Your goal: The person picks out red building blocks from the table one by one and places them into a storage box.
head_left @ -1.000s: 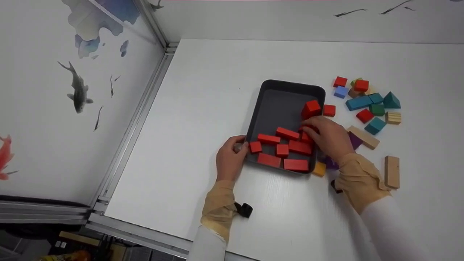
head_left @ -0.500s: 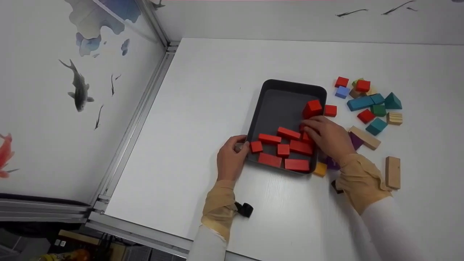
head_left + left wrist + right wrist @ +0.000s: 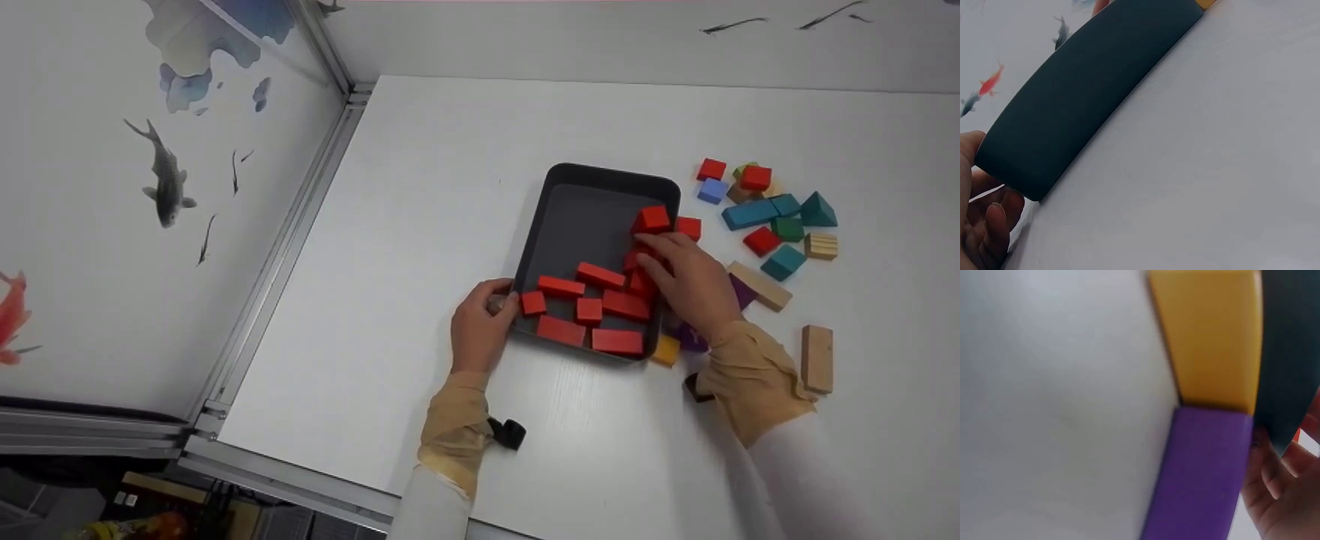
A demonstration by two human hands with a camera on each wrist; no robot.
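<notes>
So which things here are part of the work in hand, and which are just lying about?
In hand:
- dark tray, left hand gripping its near corner
- red blocks in the tray
- right hand on the red blocks at the tray's right side

Lying about:
- loose red blocks
- teal blocks
- plain wooden block
- yellow block
- purple block

Yellow block [image 3: 1207, 332], purple block [image 3: 1199, 478], dark tray [image 3: 1283, 354]

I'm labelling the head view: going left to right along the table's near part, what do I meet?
Left hand gripping the tray's corner → dark tray of red blocks → yellow block → right hand → upright plain wooden block.
</notes>
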